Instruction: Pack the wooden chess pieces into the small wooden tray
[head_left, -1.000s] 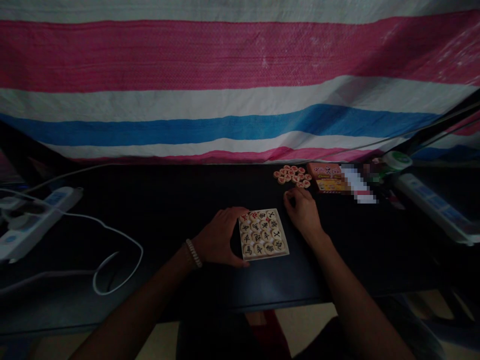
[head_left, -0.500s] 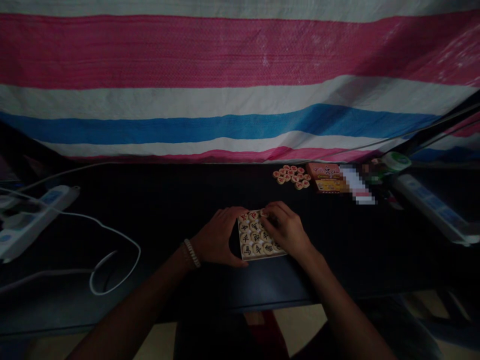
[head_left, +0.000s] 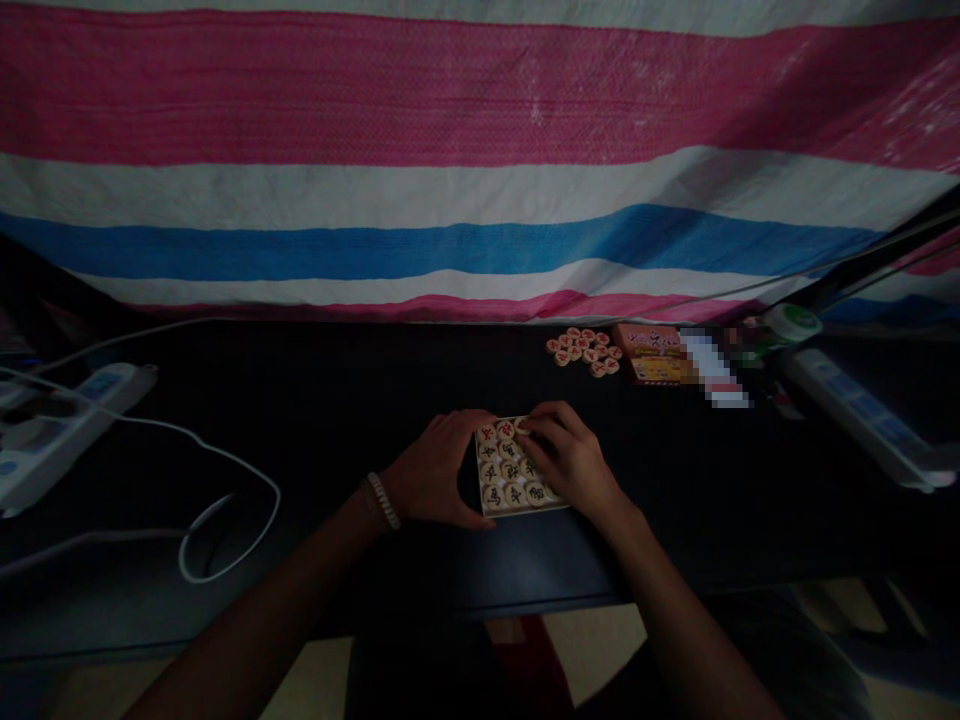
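A square wooden tray (head_left: 519,511) lies on the black desk, holding round wooden Chinese chess pieces (head_left: 501,470) with black and red characters. My left hand (head_left: 427,470) grips the tray's left side, with fingers along the top and thumb near the bottom corner. My right hand (head_left: 562,455) covers the tray's upper right part and hides the pieces there. Its fingertips press on a piece (head_left: 520,425) near the top edge. Beyond the tray, a loose heap of similar pieces (head_left: 582,352) sits next to a small printed box (head_left: 651,355).
A striped pink, white and blue tarp (head_left: 480,200) hangs behind the black desk (head_left: 337,400). White power strips lie at the left (head_left: 67,430) and right (head_left: 855,415), with a looped white cable (head_left: 225,550). A green-lidded jar (head_left: 793,323) and a pixelated object (head_left: 709,368) stand far right.
My right hand has moved left from beside the loose pieces to over the tray's upper right corner. My left hand stays on the tray.
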